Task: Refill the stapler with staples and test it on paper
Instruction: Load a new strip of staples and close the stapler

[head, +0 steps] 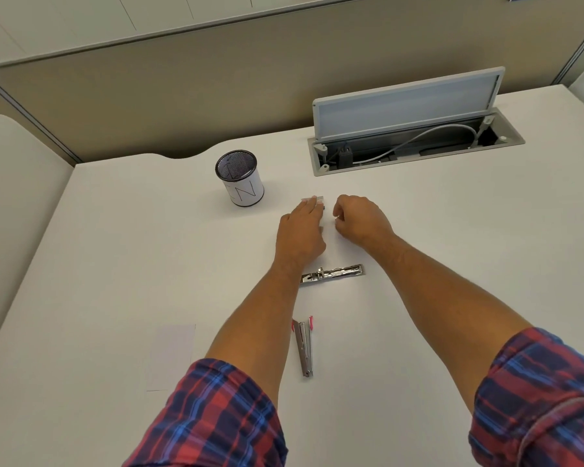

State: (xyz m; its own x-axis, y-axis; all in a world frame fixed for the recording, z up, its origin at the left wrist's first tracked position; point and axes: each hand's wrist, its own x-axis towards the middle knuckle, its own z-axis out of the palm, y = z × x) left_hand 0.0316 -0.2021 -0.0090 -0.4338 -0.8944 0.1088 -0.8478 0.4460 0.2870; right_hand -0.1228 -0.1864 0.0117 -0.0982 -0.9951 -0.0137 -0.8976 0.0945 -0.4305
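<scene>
My left hand [300, 230] reaches forward with its fingertips on a small clear staple box [313, 199] at mid-desk. Just right of it, my right hand [359, 217] rests on the desk with curled fingers; whether anything small sits between them is too hard to see. Behind my hands lies a shiny metal stapler magazine [331, 274], pulled out and lying crosswise. Closer to me lies the stapler body [304, 347], silver with pink tips, its narrow end pointing at me. A white sheet of paper [172, 357] lies flat to the left of my left forearm.
A mesh pen cup [240, 179] with a white label stands left of the staple box. An open cable hatch [415, 139] with its raised lid and a grey cable is set into the white desk [452, 247] at the back right. A beige partition runs behind.
</scene>
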